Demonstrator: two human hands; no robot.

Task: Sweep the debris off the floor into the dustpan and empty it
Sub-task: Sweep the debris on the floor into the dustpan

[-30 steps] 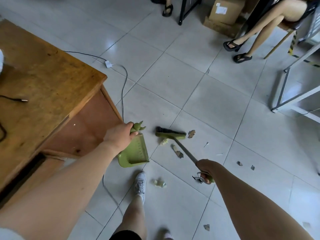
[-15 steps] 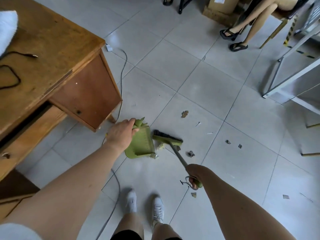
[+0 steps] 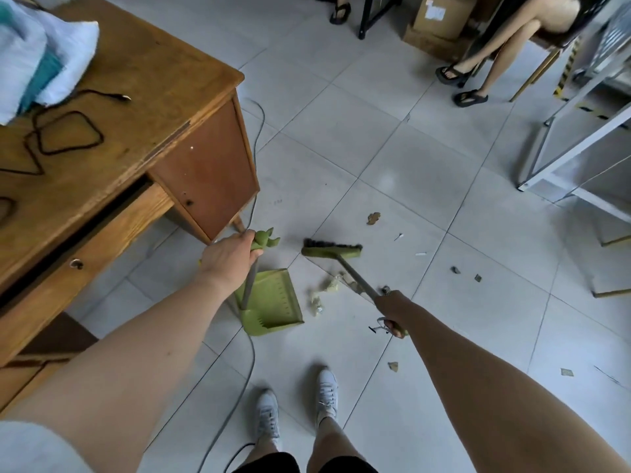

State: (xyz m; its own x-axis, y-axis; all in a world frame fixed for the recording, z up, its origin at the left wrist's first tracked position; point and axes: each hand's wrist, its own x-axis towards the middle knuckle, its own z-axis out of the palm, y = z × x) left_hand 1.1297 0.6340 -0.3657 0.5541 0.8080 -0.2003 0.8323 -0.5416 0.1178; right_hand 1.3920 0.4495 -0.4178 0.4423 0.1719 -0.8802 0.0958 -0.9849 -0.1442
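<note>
1. Debris (image 3: 329, 288), crumpled scraps, lies on the floor between dustpan (image 3: 273, 303) and broom (image 3: 331, 251).
2. Your left hand (image 3: 228, 259) grips the dustpan's upright handle, steadying it.
3. Your right hand (image 3: 389, 310) clasps the broom, whose head sits beyond the pile, placed to drag it in.

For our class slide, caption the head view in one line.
Left hand steadies green dustpan while right hand draws broom toward debris.

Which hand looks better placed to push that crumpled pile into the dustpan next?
The right hand. It holds the broom, whose head sits just beyond the crumpled debris. The left hand only steadies the dustpan, open toward the pile.
</note>
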